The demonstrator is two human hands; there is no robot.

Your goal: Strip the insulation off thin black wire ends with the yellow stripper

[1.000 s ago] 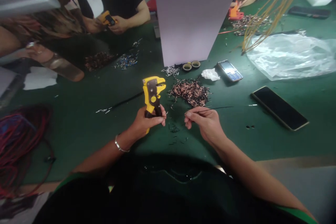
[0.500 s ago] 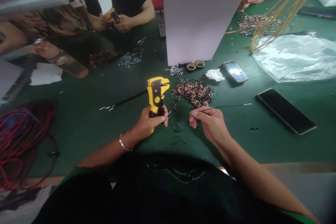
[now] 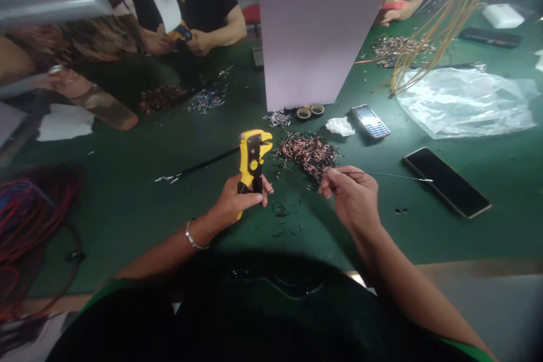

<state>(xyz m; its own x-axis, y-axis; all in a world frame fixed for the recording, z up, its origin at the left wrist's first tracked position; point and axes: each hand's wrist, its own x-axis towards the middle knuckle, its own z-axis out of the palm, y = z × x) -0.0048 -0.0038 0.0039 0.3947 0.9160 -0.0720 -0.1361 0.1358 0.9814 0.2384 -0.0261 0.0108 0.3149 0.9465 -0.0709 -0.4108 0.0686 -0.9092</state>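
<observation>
My left hand (image 3: 237,198) is wrapped round the handles of a yellow and black wire stripper (image 3: 253,159), held upright with its jaws pointing right. My right hand (image 3: 350,189) pinches a thin black wire (image 3: 392,175), whose pale metal end reaches right over the black smartphone (image 3: 445,182). Behind my hands lies a heap of short copper-coloured and black pieces (image 3: 307,153). Small black scraps (image 3: 280,209) are scattered between my hands. A bundle of black wires (image 3: 203,163) with metal tips lies left of the stripper.
A tall pale panel (image 3: 305,34) stands behind two tape rolls (image 3: 310,112). A keypad phone (image 3: 370,121) and clear plastic bag (image 3: 462,102) lie at right. Red wires (image 3: 38,220) fill the left edge. Across the table, a person's hands (image 3: 199,42) hold a yellow tool.
My right hand has moved away from the stripper, to the right, carrying the black wire. The stripper stays in my left hand. The whole view has shifted slightly.
</observation>
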